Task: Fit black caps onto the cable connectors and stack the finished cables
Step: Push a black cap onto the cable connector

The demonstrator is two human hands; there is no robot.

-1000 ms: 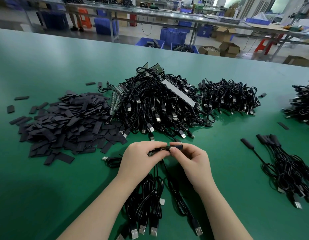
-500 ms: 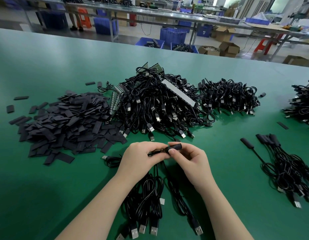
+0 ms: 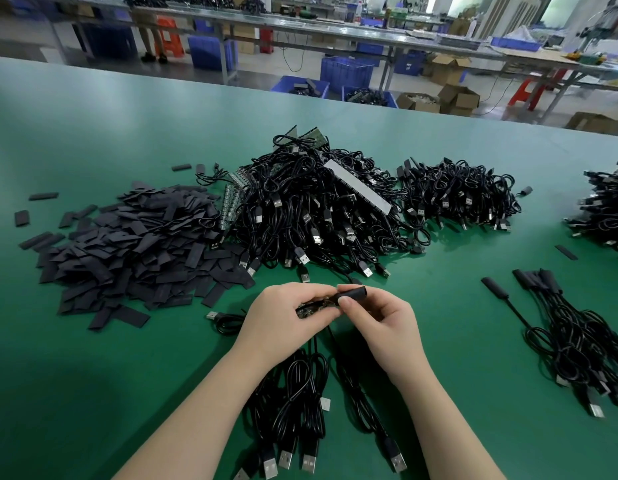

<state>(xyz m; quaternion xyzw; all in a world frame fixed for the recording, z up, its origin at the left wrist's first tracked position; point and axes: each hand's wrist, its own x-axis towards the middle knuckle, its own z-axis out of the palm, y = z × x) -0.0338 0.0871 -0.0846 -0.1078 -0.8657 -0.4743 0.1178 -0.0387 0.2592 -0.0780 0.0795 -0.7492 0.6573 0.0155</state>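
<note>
- Left hand [image 3: 283,315] curled round a small connector board [image 3: 312,308] at the end of a cable; holds it level near table centre, about 6 o'clock from the big cable pile [image 3: 318,216].
- Right hand [image 3: 380,322] pinches the black cap [image 3: 352,292], thumb and fingertips on the sleeve; cap sits at the board's 2 o'clock end, mouth over the board's tip.
- Judged: cap is a light, soft tube that flattens if squeezed, so grip it at its sides, lightly, to keep the mouth open.
- Judged: board is thin, stiff and probably fragile at the solder end; hold by the long edges near the cable, not by the wire.
- Cable is limp and trails toward 6 o'clock into a loose bunch [image 3: 293,403] between the forearms; it weighs almost nothing and won't resist.
- Spare caps heap [image 3: 127,251] at 9 o'clock of the pile; finished stack [image 3: 577,341] at 3 o'clock of the hands, well apart.
- Versus half a second earlier: cap looks slightly further over the board and tilted a bit more up; hands hardly shifted, same grips. Piles unchanged.
</note>
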